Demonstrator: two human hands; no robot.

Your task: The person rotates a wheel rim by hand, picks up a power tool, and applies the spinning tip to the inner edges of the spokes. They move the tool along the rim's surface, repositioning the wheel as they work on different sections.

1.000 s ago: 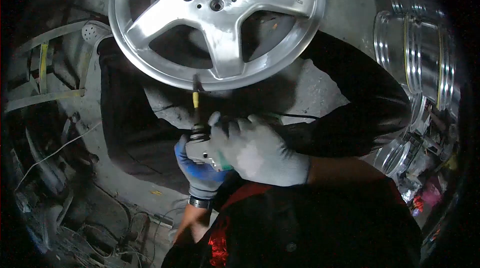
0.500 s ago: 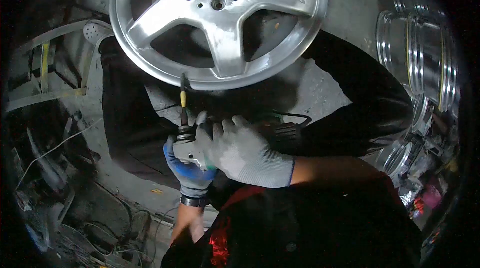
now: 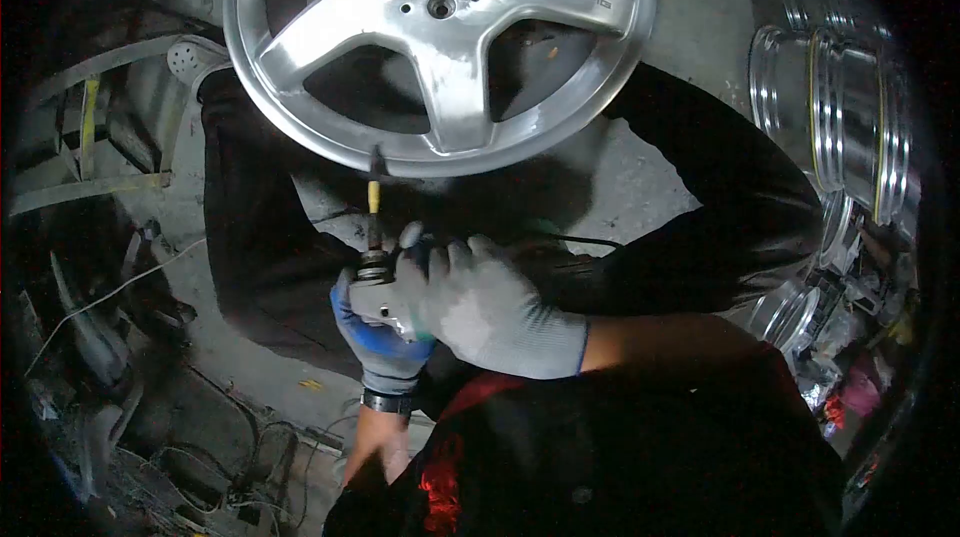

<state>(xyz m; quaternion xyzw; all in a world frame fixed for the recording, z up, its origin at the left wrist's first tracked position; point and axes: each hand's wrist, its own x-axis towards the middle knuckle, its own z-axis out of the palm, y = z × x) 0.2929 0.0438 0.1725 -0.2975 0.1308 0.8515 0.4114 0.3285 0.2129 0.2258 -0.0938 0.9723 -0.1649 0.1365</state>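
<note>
At top centre, silver five-spoke alloy wheel. Just below, small grey power tool with yellow-banded bit, tip touching the wheel's lower rim. Under the tool, left hand in blue glove; over it from the right, right hand in pale knit glove. Far right, stack of shiny metal rims.

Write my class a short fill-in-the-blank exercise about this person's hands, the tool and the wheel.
1. The left hand wears a ____ glove, the right hand a pale grey one.
2. Both grip a power tool whose tip touches the ____ of the silver wheel.
3. More shiny rims stand on the ____ side of the picture.

Missing words: blue; rim; right.
</note>
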